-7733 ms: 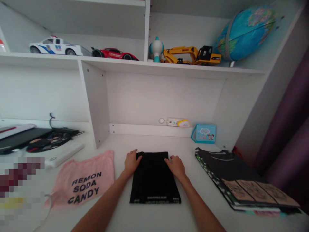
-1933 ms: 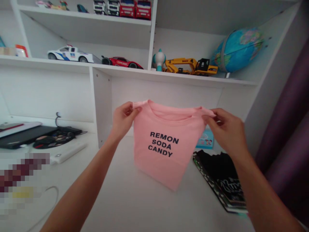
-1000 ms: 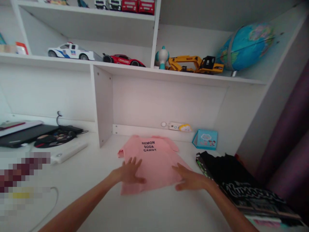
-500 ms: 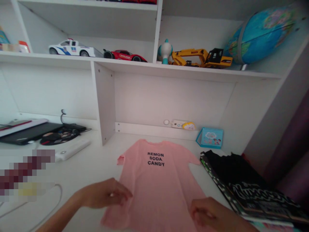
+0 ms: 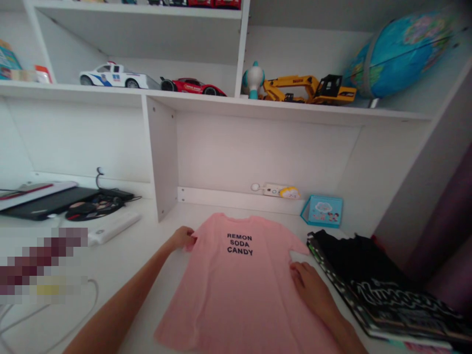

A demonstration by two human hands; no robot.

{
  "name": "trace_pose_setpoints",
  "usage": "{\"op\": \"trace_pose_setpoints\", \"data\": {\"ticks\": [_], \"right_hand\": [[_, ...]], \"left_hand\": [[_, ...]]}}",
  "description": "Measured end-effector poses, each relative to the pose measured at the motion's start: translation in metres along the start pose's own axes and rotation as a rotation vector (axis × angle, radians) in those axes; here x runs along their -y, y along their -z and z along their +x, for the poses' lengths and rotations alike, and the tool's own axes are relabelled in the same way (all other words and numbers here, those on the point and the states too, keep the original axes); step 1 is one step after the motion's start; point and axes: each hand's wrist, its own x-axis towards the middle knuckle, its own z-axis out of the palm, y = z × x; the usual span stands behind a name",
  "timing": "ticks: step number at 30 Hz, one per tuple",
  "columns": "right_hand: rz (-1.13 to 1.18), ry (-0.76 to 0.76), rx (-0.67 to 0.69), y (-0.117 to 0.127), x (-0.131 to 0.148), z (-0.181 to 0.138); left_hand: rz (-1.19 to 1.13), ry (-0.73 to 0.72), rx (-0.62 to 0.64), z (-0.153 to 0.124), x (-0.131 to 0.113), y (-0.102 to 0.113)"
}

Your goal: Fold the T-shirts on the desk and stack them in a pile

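Observation:
A pink T-shirt (image 5: 239,290) printed "REMON SODA CANDY" lies spread flat, front up, on the white desk (image 5: 147,265), collar toward the back wall. My left hand (image 5: 182,238) pinches the end of its left sleeve. Near the right sleeve and armpit, my right hand (image 5: 309,285) rests on the cloth with its fingers curled down on it.
A pile of dark folded clothes (image 5: 372,280) lies at the right. A small blue box (image 5: 322,211) and a power strip (image 5: 275,190) sit by the back wall. A laptop (image 5: 40,201), cables and a white device (image 5: 112,227) are at the left. Toy cars, a yellow excavator (image 5: 309,89) and a globe (image 5: 400,49) stand on the shelf above.
Both hands have moved up from the shirt's lower part to its sleeves; the left sleeve is now drawn out by my left hand. The shirt lies flatter.

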Motion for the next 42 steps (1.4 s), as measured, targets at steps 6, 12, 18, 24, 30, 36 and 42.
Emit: {"op": "trace_pose_setpoints", "data": {"ticks": [6,12,18,24,30,36,42], "right_hand": [[-0.019,0.017,-0.028,0.002,0.002,-0.001],[-0.022,0.018,-0.027,0.002,0.003,-0.002],[-0.008,0.019,-0.034,0.002,0.003,-0.002],[0.009,0.035,-0.038,-0.002,-0.003,-0.001],[0.017,0.031,-0.044,-0.001,-0.002,-0.001],[0.013,0.018,-0.044,0.000,-0.001,-0.001],[0.023,0.014,-0.051,0.002,-0.001,-0.001]], "left_hand": [[0.160,-0.438,-0.213,-0.009,-0.031,0.020],[0.361,-0.552,-0.404,-0.017,0.013,0.013],[-0.521,0.073,-0.242,-0.004,0.057,0.000],[-0.897,0.083,-0.045,0.014,0.034,0.018],[-1.001,0.133,0.175,0.026,-0.007,0.016],[-0.506,-0.064,0.610,0.026,-0.044,0.030],[-0.102,-0.064,-0.013,0.029,-0.028,0.053]]}}
